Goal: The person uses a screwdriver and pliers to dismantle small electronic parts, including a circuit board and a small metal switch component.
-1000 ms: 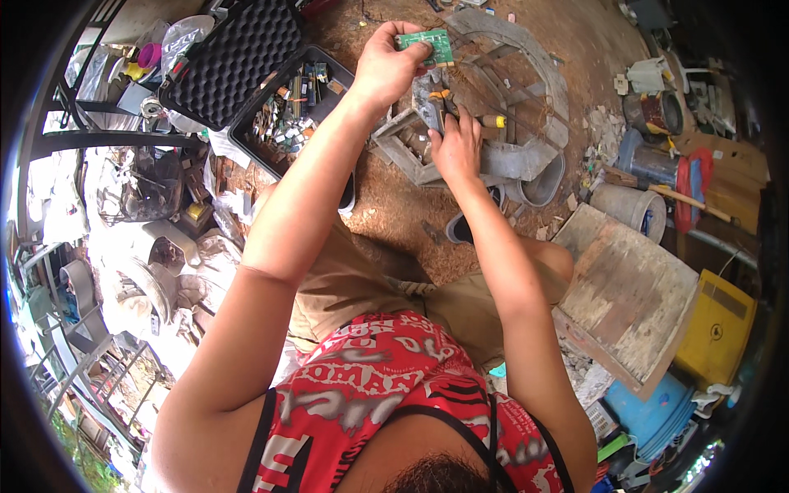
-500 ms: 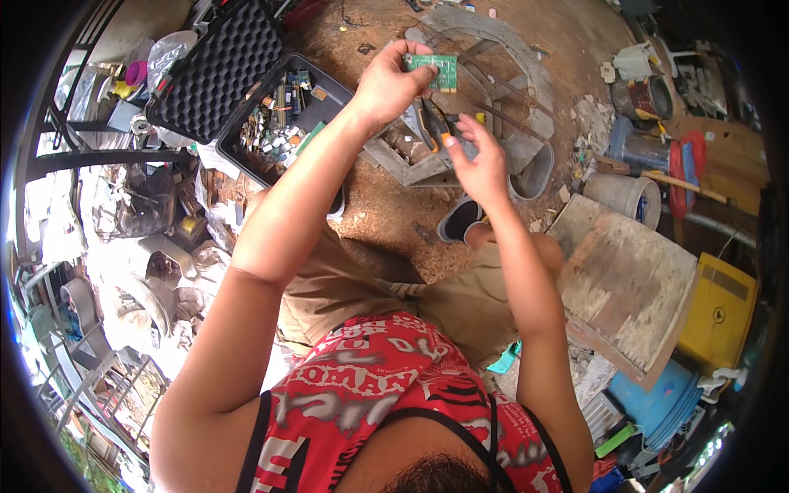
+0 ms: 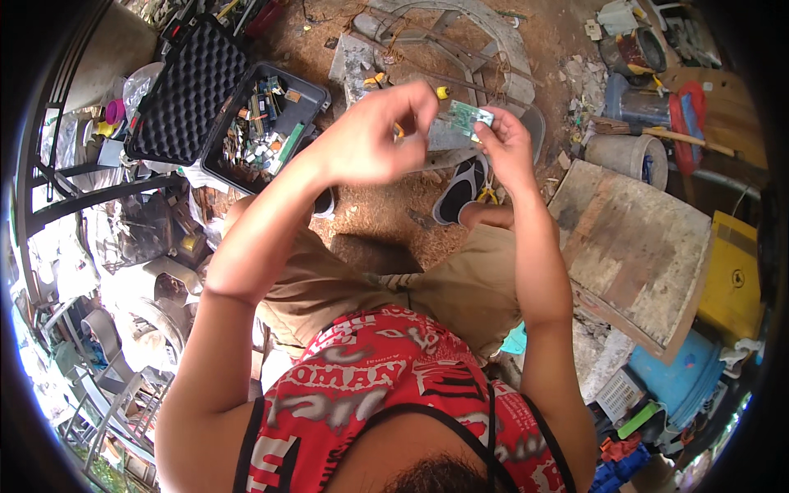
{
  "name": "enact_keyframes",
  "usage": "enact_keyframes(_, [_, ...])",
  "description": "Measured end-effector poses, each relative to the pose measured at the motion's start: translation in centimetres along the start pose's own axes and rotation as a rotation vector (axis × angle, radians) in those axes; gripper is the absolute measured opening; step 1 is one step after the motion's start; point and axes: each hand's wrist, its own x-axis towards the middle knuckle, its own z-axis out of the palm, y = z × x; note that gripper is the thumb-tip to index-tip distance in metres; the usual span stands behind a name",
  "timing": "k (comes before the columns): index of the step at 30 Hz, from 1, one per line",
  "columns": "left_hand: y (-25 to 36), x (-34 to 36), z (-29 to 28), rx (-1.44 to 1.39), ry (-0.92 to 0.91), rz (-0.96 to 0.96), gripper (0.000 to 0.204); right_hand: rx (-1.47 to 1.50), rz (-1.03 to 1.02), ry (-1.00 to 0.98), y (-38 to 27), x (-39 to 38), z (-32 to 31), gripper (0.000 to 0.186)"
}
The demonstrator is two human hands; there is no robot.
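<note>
Just left of the right hand (image 3: 508, 149), pinched at its near end by thumb and fingers, sits the green circuit board (image 3: 465, 117), long axis roughly crosswise, toward the left hand (image 3: 376, 138), near but apart, too blurred to tell whether its curled fingers grip anything

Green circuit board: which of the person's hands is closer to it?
Right. The right hand grips the green circuit board at its right side; the left hand is to its left, not holding it.

A green, rectangular circuit board (image 3: 465, 116) is slanting in the right hand (image 3: 511, 149), right of the frame's upper centre.
</note>
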Motion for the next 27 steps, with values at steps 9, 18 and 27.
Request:
enact_keyframes(9, [21.4, -7.2, -0.9, 0.651, -0.218, 0.500, 0.019, 0.156, -0.078, -0.086, -0.1, 1.9, 1.1, 0.027])
enact_keyframes(18, [9.4, -8.9, -6.7, 0.779, -0.028, 0.127, 0.022, 0.060, -0.094, 0.051, -0.7, 1.6, 0.2, 0.030])
enact_keyframes(27, [-3.7, -20.0, -13.9, 0.535, 0.434, -0.700, 0.037, 0.037, 0.011, 0.524, 2.4, 2.6, -17.4, 0.038])
